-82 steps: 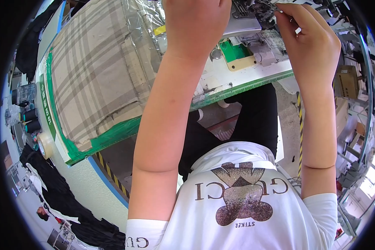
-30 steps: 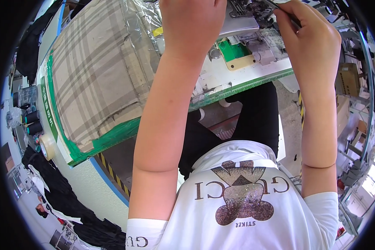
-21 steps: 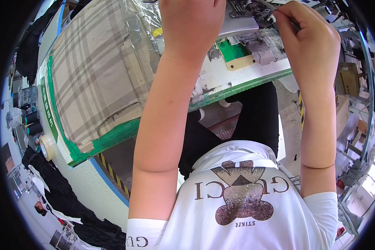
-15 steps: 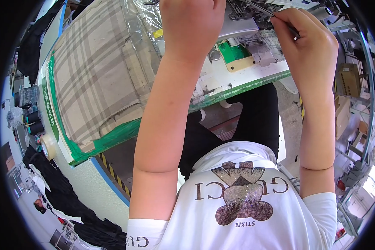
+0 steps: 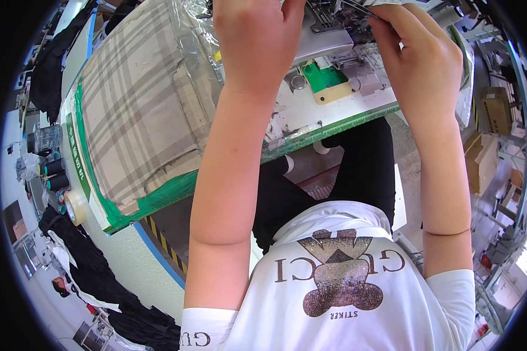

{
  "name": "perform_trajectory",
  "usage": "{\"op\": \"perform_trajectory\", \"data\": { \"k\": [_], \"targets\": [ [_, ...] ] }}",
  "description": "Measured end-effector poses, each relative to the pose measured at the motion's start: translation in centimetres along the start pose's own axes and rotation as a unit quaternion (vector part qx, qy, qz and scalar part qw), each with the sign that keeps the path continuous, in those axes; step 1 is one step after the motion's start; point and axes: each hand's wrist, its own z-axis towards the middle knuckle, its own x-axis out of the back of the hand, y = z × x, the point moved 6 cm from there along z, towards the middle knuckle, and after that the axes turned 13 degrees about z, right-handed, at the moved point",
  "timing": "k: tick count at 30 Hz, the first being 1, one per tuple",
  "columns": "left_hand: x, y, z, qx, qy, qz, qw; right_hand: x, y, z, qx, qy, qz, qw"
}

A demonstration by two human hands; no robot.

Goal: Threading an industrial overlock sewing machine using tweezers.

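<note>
My right hand (image 5: 424,61) pinches slim metal tweezers (image 5: 355,6) between thumb and fingers. Their tips run out past the upper edge, over the dark exposed mechanism of what looks like a sewing machine (image 5: 325,48). My left hand (image 5: 257,44) is raised at the machine's left side, back of the hand toward me. Its fingertips are cut off by the top of the picture, so what they touch cannot be seen. Below the metal bed, between my wrists, lies a cream-framed recess with a green inside (image 5: 325,78).
A plaid-covered padded board (image 5: 140,111) edged with green tape fills the table's left. Green measuring tape (image 5: 334,128) lines the front edge. A clear tape roll (image 5: 75,207) and thread spools (image 5: 55,175) sit far left; cardboard boxes (image 5: 495,111) stand at right.
The view has shifted slightly, so the table and both hands appear moved a little. My right hand keeps its pinch on the tweezers. Little else differs.
</note>
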Motion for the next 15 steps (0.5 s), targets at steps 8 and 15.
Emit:
{"op": "perform_trajectory", "data": {
  "k": [8,15],
  "targets": [
    [0.0,-0.4,0.0,0.016,0.068,-0.149,0.986,-0.1,-0.3,0.2,0.012,0.001,0.01,1.0],
    [0.1,0.1,0.1,-0.005,0.003,0.007,1.0,0.3,0.2,0.0,-0.005,0.015,0.029,0.999]
  ]
}}
